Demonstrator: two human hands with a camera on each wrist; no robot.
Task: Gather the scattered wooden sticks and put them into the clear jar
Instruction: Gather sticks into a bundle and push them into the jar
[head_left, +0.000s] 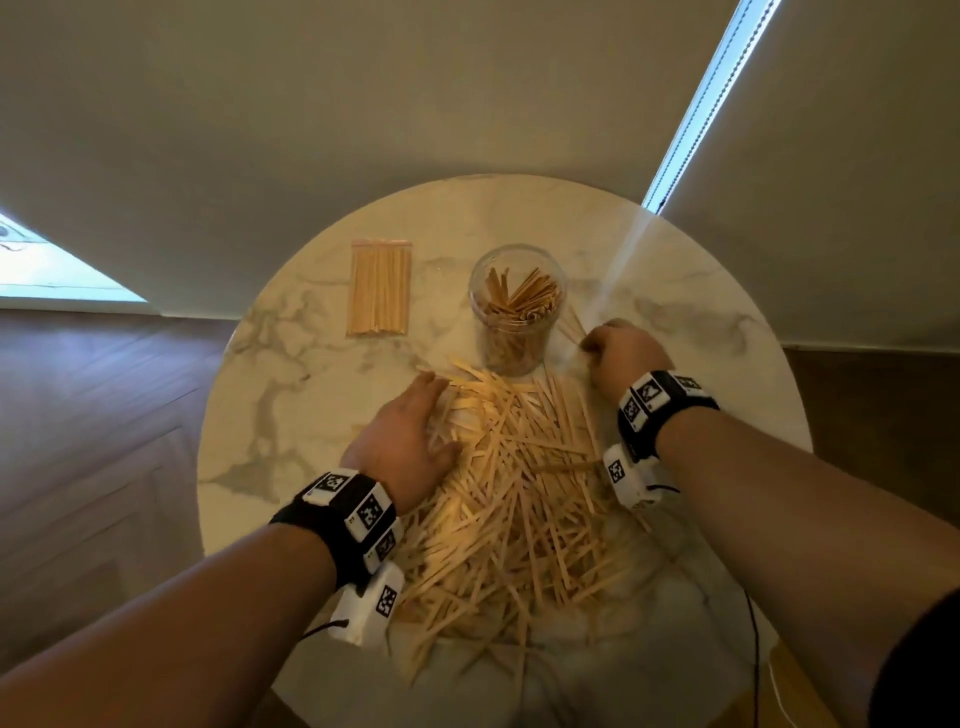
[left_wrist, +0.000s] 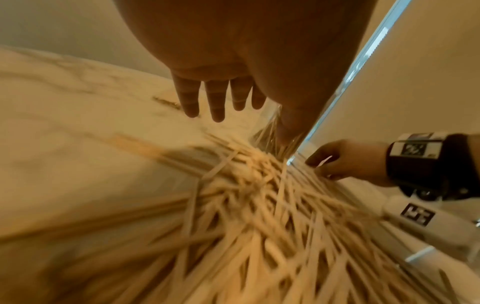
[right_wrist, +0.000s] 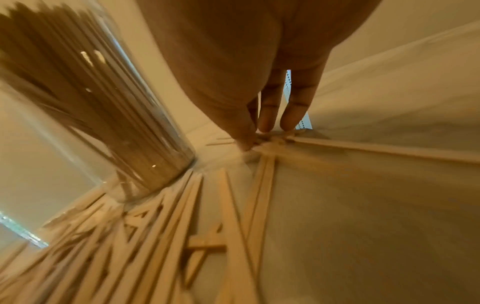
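A big loose pile of flat wooden sticks (head_left: 519, 499) covers the near middle of the round marble table (head_left: 291, 415). The clear jar (head_left: 515, 312) stands upright just beyond the pile, with several sticks in it. My left hand (head_left: 423, 421) lies flat, fingers straight, on the pile's left edge; its fingers (left_wrist: 217, 102) hover over the sticks (left_wrist: 259, 205). My right hand (head_left: 602, 348) is right of the jar, fingers curled round a few sticks (head_left: 571, 325) on the tabletop. In the right wrist view its fingertips (right_wrist: 270, 123) pinch stick ends (right_wrist: 275, 142) beside the jar (right_wrist: 109, 115).
A sealed clear packet of sticks (head_left: 379, 288) lies at the table's far left. Beige curtains hang behind the table, with a bright window gap (head_left: 701, 104) at the right. Wooden floor (head_left: 93, 441) surrounds the table on the left.
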